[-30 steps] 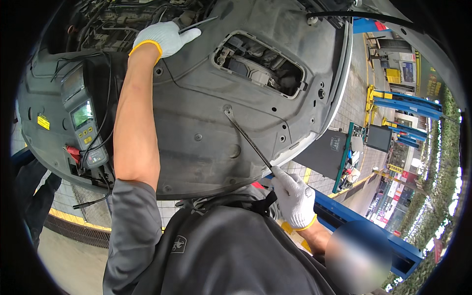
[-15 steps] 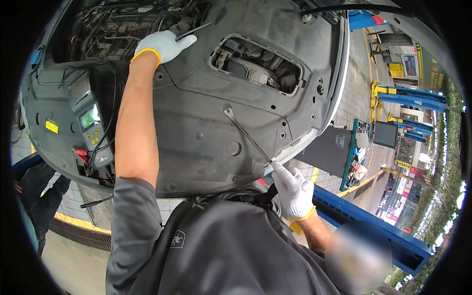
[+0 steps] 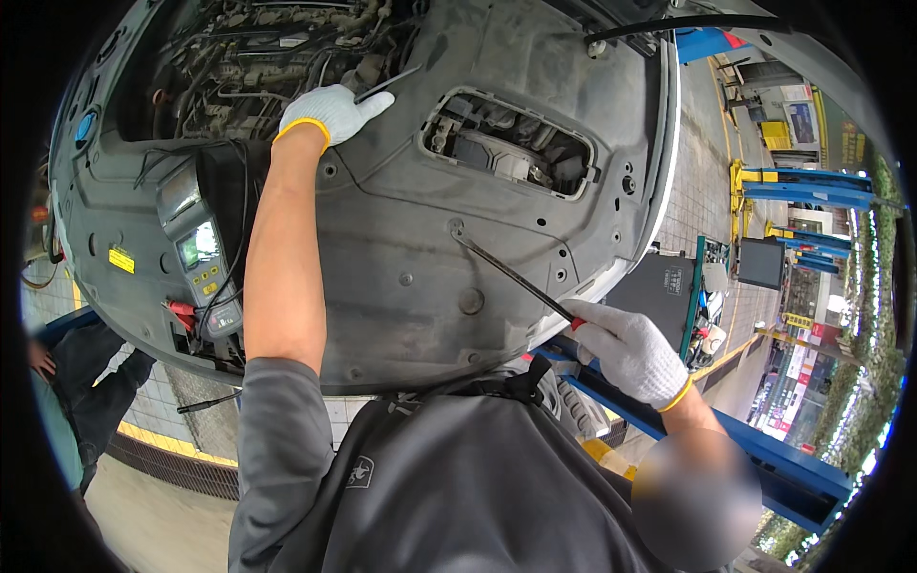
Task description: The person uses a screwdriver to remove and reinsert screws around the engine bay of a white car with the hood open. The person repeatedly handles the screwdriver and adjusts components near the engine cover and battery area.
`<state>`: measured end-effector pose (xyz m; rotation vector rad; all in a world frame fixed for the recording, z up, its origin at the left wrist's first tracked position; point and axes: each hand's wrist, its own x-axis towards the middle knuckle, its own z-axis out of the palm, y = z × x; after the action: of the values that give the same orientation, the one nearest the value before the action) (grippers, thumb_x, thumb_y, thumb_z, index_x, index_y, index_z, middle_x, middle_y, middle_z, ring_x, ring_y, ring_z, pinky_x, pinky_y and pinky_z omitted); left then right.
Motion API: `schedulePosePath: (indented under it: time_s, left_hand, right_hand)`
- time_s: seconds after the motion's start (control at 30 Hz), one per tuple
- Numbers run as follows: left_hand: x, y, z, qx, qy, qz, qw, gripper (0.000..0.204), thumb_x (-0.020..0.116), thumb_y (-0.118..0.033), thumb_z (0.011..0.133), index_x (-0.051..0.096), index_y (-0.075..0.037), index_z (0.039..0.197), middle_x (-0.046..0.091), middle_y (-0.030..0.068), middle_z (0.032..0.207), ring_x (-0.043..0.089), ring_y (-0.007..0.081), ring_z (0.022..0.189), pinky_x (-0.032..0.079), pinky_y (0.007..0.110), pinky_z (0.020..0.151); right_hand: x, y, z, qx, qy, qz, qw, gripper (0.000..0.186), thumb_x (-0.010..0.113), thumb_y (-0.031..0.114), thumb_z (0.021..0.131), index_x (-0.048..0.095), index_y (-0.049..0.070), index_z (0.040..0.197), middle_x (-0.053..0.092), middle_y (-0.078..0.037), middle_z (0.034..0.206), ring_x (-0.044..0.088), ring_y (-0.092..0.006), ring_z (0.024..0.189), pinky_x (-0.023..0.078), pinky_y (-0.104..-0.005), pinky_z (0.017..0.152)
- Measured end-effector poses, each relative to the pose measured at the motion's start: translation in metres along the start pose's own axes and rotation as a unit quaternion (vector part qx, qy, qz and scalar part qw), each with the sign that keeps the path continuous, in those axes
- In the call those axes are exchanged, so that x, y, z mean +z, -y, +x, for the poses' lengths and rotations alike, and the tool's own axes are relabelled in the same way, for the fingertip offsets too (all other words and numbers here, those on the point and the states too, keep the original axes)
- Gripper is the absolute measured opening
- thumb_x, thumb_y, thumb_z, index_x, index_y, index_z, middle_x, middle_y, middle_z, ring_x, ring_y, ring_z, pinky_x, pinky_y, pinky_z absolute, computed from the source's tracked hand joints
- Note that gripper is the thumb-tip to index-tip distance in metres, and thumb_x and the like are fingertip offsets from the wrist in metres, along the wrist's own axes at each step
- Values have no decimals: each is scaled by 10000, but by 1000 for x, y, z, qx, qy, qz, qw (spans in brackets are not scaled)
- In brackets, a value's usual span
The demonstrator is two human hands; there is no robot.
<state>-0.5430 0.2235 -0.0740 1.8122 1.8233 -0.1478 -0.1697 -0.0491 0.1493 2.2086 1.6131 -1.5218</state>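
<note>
My left hand (image 3: 334,113), in a white knit glove with a yellow cuff, is closed at the edge of the engine opening, its thumb stretched out to the right. A thin metal rod (image 3: 394,81) sticks out from behind its fingers; the rest is hidden. My right hand (image 3: 630,351), gloved alike, grips a long-shafted screwdriver (image 3: 516,279) with red showing at its handle. The shaft slants up leftward, its tip against a small round fastener (image 3: 457,228) in the dark grey engine-bay cover (image 3: 411,310). Its handle is mostly hidden in the glove.
A handheld tester (image 3: 199,246) with a lit screen, cables and a red clamp (image 3: 180,312) rests on the cover's left. Beyond the car's front edge lie a blue lift arm (image 3: 745,444) and a tool case (image 3: 702,286). Another person's hand (image 3: 41,360) shows at far left.
My right hand has swung to the right, tilting the screwdriver lower, and its red part now shows. The tip stays at the fastener. The whole view has shifted slightly; my left hand keeps its place.
</note>
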Motion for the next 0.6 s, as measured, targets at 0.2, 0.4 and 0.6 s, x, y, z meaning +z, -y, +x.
schedulePosePath:
  time_s: [0.2, 0.4, 0.6]
  left_hand:
    - [0, 0, 2, -2, 2, 3, 1000, 1144, 351, -981, 1025, 837, 7, 1335, 792, 264, 1399, 731, 459, 1338, 565, 548, 1159]
    - [0, 1, 3, 4, 9, 1, 1000, 1155, 352, -986, 1021, 835, 18, 1326, 792, 274, 1391, 733, 463, 1331, 565, 552, 1154]
    - [-2, 2, 5, -4, 8, -5, 1000, 1161, 373, -999, 1005, 835, 18, 1322, 797, 284, 1368, 737, 467, 1320, 567, 549, 1147]
  right_hand:
    - [-33, 25, 11, -45, 17, -150, 988, 436, 629, 159, 1112, 733, -15, 1498, 784, -177, 927, 771, -217, 845, 609, -363, 830]
    - [-47, 37, 20, -92, 39, -215, 971, 441, 610, 190, 1111, 739, 17, 1496, 799, -221, 981, 797, -295, 883, 619, -408, 855]
    - [-62, 80, 38, -57, 95, -285, 952, 485, 563, 225, 1096, 757, 72, 1513, 718, -141, 754, 687, -198, 668, 584, -380, 716]
